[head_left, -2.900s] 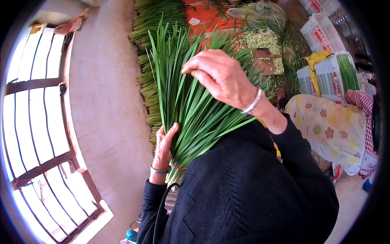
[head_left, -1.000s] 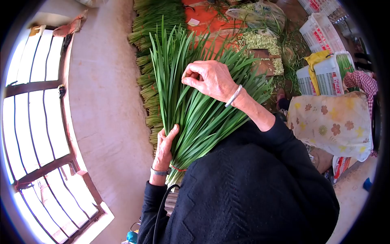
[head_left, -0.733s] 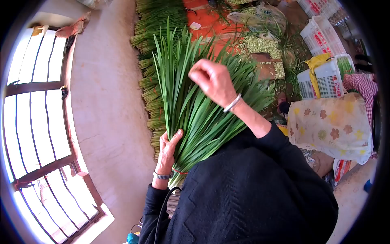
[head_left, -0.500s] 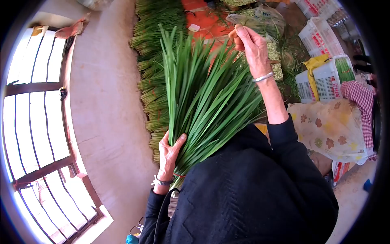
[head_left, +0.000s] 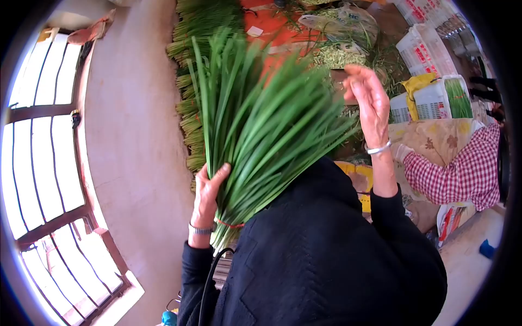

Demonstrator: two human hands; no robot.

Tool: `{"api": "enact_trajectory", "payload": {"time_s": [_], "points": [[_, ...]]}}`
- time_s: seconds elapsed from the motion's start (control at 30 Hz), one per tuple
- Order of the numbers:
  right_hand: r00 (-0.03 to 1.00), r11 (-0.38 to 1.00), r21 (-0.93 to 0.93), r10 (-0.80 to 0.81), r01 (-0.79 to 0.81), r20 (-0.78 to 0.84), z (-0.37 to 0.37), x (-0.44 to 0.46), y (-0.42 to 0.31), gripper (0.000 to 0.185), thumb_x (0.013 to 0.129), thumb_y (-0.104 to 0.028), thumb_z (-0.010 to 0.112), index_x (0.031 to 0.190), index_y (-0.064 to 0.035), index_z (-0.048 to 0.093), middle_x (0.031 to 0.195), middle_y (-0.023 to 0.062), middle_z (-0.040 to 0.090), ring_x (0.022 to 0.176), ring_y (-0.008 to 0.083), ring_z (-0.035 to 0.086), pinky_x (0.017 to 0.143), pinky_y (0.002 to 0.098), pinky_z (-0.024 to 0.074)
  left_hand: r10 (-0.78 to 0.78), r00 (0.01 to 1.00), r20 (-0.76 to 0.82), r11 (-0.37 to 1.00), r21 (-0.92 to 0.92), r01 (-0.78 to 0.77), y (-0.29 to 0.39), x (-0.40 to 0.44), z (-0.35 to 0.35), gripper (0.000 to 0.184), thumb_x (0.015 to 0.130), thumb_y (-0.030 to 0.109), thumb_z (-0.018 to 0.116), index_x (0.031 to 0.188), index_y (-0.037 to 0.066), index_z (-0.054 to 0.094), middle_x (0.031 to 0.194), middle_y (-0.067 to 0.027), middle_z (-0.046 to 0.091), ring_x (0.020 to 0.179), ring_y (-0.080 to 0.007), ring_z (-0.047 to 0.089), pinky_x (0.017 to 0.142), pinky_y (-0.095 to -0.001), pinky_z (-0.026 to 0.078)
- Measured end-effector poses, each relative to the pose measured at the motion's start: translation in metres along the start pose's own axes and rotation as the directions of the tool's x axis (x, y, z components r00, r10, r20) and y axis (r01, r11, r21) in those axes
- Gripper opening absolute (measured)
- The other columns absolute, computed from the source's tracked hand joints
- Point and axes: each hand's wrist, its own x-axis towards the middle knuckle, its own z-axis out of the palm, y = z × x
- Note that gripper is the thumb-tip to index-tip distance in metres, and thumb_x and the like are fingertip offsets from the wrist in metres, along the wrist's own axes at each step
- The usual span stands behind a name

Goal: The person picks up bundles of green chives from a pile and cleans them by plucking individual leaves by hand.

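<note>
A big bunch of long green leaves fans out across the middle, its tips smeared by motion. Near its pale base, a red band ties it together. My left hand grips the bunch just above that band, thumb lying over the leaves. Off the right side of the leaves, my right hand is raised with its fingers bent and apart, and nothing shows in it. A silver bangle circles the right wrist, a metal watch strap the left.
Stacked green bundles line the wall. Chopped pale stems lie by a plastic bag at the top. White crates stand upper right. A co-worker's checked sleeve reaches over a flowered cloth.
My right hand has moved from over the leaves out to the right, and its fingers have opened. The bunch and my left hand have shifted slightly left. The co-worker's sleeve extends further in.
</note>
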Motion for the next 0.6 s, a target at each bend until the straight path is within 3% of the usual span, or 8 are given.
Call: {"api": "enact_trajectory", "payload": {"time_s": [0.1,0.17,0.33,0.4,0.43,0.5,0.53,0.6], "points": [[0.920,0.965,0.007,0.248,-0.262,0.303,0.001,-0.039,0.026,0.025,0.098,-0.018,0.051,0.114,-0.0006,0.061,0.090,0.0025,0.064,0.076,0.0082,0.057,0.070,0.0209,0.0480,0.054,0.998,-0.027,0.999,-0.003,-0.054,-0.039,0.028,-0.048,0.032,0.092,0.017,0.061,0.118,-0.002,0.060,0.105,-0.0089,0.067,0.088,-0.0150,0.064,0.080,-0.0268,0.051],[0.746,0.898,-0.118,0.421,-0.425,0.516,0.008,-0.060,0.041,0.033,0.097,-0.025,0.053,0.117,0.0009,0.060,0.095,0.0076,0.066,0.082,0.0131,0.061,0.079,0.0253,0.0503,-0.040,0.995,-0.091,0.986,-0.168,0.025,-0.008,0.023,-0.026,0.028,0.093,0.020,0.061,0.115,0.003,0.060,0.103,-0.0064,0.067,0.086,-0.0135,0.065,0.076,-0.0257,0.052],[0.687,0.910,-0.114,0.378,-0.398,0.621,0.060,-0.096,0.108,0.066,0.091,-0.044,0.059,0.136,0.0015,0.043,0.115,0.0114,0.062,0.105,0.0208,0.060,0.094,0.0367,0.0469,-0.080,0.997,-0.017,0.949,-0.308,0.071,-0.012,0.044,-0.043,0.033,0.092,0.023,0.062,0.117,0.002,0.058,0.106,-0.0071,0.067,0.086,-0.0134,0.065,0.078,-0.0267,0.054],[0.594,0.628,0.230,0.461,-0.743,0.659,0.091,-0.090,0.093,0.067,0.090,-0.042,0.062,0.138,-0.0024,0.040,0.121,0.0074,0.060,0.110,0.0193,0.058,0.094,0.0367,0.0468,-0.069,0.997,0.037,0.946,-0.314,0.077,-0.023,0.048,-0.051,0.033,0.093,0.024,0.061,0.116,0.002,0.060,0.106,-0.0070,0.067,0.088,-0.0134,0.065,0.079,-0.0269,0.054],[0.594,0.627,0.231,0.462,-0.744,0.658,0.107,-0.085,0.091,0.067,0.090,-0.042,0.062,0.138,-0.0024,0.040,0.121,0.0074,0.060,0.110,0.0193,0.058,0.094,0.0367,0.0468,-0.091,0.994,0.066,0.945,-0.308,0.107,-0.026,0.050,-0.053,0.032,0.093,0.025,0.060,0.115,0.001,0.060,0.106,-0.0068,0.067,0.089,-0.0133,0.065,0.080,-0.0269,0.053],[0.622,0.200,0.595,0.376,-0.778,0.687,0.137,-0.077,0.088,0.060,0.087,-0.037,0.068,0.133,-0.0060,0.046,0.121,0.0045,0.060,0.108,0.0176,0.058,0.093,0.0355,0.0480,-0.073,0.991,0.113,0.935,-0.339,0.108,-0.032,0.044,-0.048,0.034,0.094,0.028,0.058,0.116,0.002,0.060,0.108,-0.0068,0.065,0.095,-0.0123,0.062,0.085,-0.0266,0.050],[0.648,0.234,0.613,0.413,-0.755,0.640,0.147,-0.077,0.080,0.058,0.086,-0.034,0.071,0.131,-0.0066,0.048,0.121,0.0043,0.060,0.107,0.0170,0.058,0.092,0.0350,0.0484,-0.075,0.991,0.111,0.933,-0.342,0.109,-0.028,0.034,-0.042,0.034,0.094,0.028,0.058,0.116,0.002,0.060,0.108,-0.0068,0.065,0.095,-0.0123,0.062,0.085,-0.0266,0.050],[0.656,0.255,0.619,0.459,-0.743,0.599,0.151,-0.075,0.068,0.054,0.083,-0.028,0.075,0.127,-0.0060,0.052,0.119,0.0039,0.060,0.106,0.0165,0.058,0.092,0.0336,0.0485,0.180,0.962,0.205,0.979,-0.129,-0.156,-0.019,0.017,-0.027,0.060,0.091,0.036,0.061,0.134,0.000,0.043,0.123,-0.0092,0.057,0.111,-0.0160,0.056,0.098,-0.0292,0.043]]}}
